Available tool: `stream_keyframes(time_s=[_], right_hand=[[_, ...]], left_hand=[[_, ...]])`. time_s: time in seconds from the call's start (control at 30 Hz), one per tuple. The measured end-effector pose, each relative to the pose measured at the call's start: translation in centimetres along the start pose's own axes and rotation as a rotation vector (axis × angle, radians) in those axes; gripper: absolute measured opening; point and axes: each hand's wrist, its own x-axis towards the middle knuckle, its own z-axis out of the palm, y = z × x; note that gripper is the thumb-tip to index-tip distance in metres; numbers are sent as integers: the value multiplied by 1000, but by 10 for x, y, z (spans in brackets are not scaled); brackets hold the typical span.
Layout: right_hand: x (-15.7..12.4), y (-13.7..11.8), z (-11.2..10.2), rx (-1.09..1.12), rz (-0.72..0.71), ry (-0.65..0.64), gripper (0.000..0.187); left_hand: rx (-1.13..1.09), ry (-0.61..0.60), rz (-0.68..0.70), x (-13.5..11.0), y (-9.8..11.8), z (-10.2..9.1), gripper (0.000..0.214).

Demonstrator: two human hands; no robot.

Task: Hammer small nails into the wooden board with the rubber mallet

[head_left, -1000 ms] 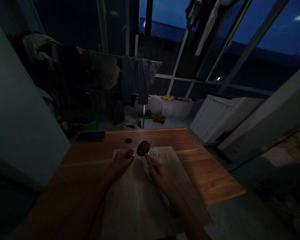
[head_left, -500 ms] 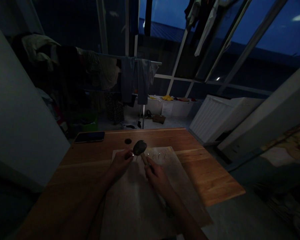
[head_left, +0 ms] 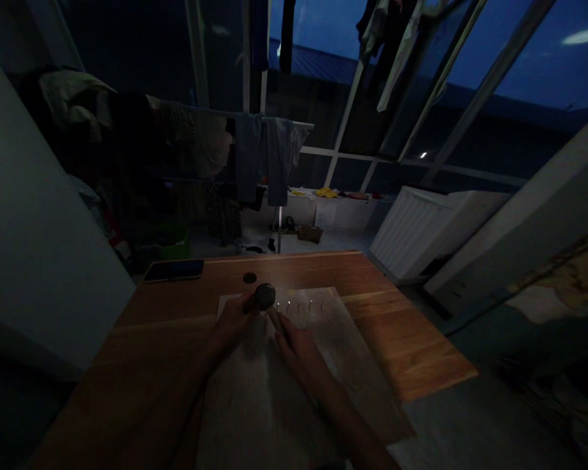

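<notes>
My right hand (head_left: pixel 294 343) is wrapped round the wooden handle of a hammer (head_left: pixel 265 297) with a dark, rounded head. That head is over the fingertips of my left hand (head_left: pixel 235 318), which are pinched at the far left part of a wooden board (head_left: pixel 294 391). The nail between those fingers is hidden behind the hammer head now; its bright tip showed a moment ago. Several thin nails (head_left: pixel 299 306) stand in a row along the board's far edge, right of the hammer head.
The board lies on a wooden table (head_left: pixel 402 339). A phone (head_left: pixel 174 270) rests at the table's far left corner, and a dark round spot (head_left: pixel 249 278) is beyond the board. Behind stands a drying rack with hanging trousers (head_left: pixel 277 160); a white ribbed appliance (head_left: pixel 411 228) is at right.
The hammer has come down and left, onto or just over my left fingertips, covering the nail there. My right hand moved with it; my left hand stays nearly in place.
</notes>
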Motion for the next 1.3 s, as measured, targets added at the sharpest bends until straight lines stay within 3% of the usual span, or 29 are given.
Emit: stream_keyframes(time_s=[0.13, 0.23, 0.37, 0.43, 0.57, 0.7, 0.83, 0.97, 1.1, 1.2, 1.3], right_hand=[[-5, 4, -6, 64, -39, -29, 49], [-20, 16, -22, 135, 16, 37, 51], [-51, 40, -52, 124, 110, 151, 54], [-63, 51, -63, 88, 154, 167, 56], [-74, 69, -66, 40, 236, 197, 63], [-73, 78, -57, 21, 209, 244, 61], [-72, 82, -50, -4, 179, 256, 59], [-73, 83, -49, -56, 210, 272, 58], [-72, 75, -54, -52, 223, 226, 63], [-71, 69, -58, -34, 200, 209, 63], [-72, 67, -58, -32, 206, 217, 61]], left_hand=[[1, -3, 30, 1, -2, 2, 29], [76, 53, 67, 0, -3, 1, 31], [264, 124, 335, -8, 18, 6, 16], [358, 28, 523, -16, 39, 17, 16], [594, -372, 764, -38, 85, 55, 27], [734, -562, 744, -51, 105, 89, 39], [649, -576, 689, -55, 106, 99, 41], [561, -514, 604, -50, 89, 82, 34], [329, -248, 484, -30, 50, 34, 32], [156, 28, 216, -16, 18, -4, 21], [71, 192, 0, -10, -1, -23, 28]])
